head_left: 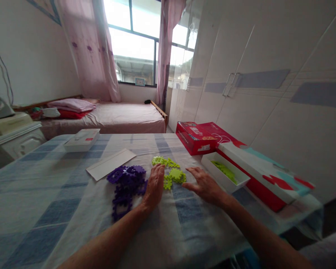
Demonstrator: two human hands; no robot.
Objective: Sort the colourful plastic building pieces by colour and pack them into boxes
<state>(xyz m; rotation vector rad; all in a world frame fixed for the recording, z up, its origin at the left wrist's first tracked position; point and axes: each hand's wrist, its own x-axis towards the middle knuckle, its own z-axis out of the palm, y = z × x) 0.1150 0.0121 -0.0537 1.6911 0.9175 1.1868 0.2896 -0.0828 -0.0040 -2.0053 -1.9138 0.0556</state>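
Note:
Between my two hands lies a loose group of lime-green notched plastic pieces (176,174) on the tablecloth. My left hand (155,184) stands on edge at the left of this group, fingers stretched forward. Just left of it is a heap of purple notched plastic pieces (127,183), partly overlapping one another. At the right of the green pieces hovers or rests my right hand (203,184), its fingers and thumb spread apart with nothing between them. Beside it stands a white open box (238,185) with more green pieces (224,171) inside.
A white card or lid (111,164) lies behind the purple heap, and a white box (82,140) sits at the table's far left. A red box (194,138) and a long red-and-white box (257,175) line the right side. Beyond the table is a bed (128,116).

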